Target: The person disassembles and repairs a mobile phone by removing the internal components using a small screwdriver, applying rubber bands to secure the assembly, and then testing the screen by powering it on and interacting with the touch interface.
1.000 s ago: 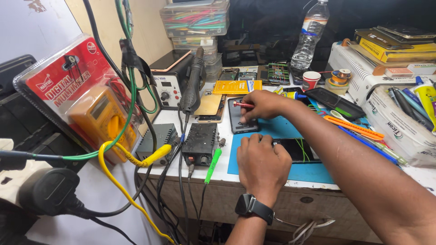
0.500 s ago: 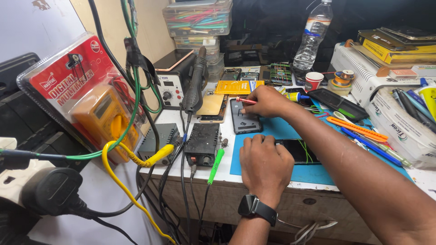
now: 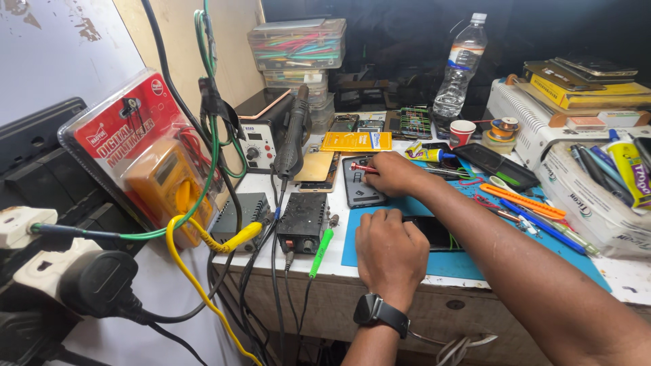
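Hanging at the near left, a big red blister pack (image 3: pixel 146 156) with a yellow meter sealed inside leans on the wall, cables draped over it. Far left of centre, clear plastic boxes (image 3: pixel 297 44) full of coloured bits stand stacked. At the far right sits a white box (image 3: pixel 536 118) with yellow-covered books on top, and a white tub (image 3: pixel 597 203) of pens stands nearer. A clear water bottle (image 3: pixel 461 68) rises at the back, a small red-and-white cup (image 3: pixel 462 132) just beside it, and a flat yellow packet (image 3: pixel 356 141) lies further left.

The white bench (image 3: pixel 271 186) carries a blue work mat (image 3: pixel 407 261), dark wall behind.

Now the hands: the left hand (image 3: pixel 390 254), watch on the wrist, is curled knuckles-up, pressing down on a dark phone (image 3: pixel 434 234) lying on the mat. The right hand (image 3: pixel 393 173) is closed around a red-handled screwdriver (image 3: pixel 363 168), its tip over a grey phone back shell (image 3: pixel 359 183) lying just beyond the mat's far left corner.
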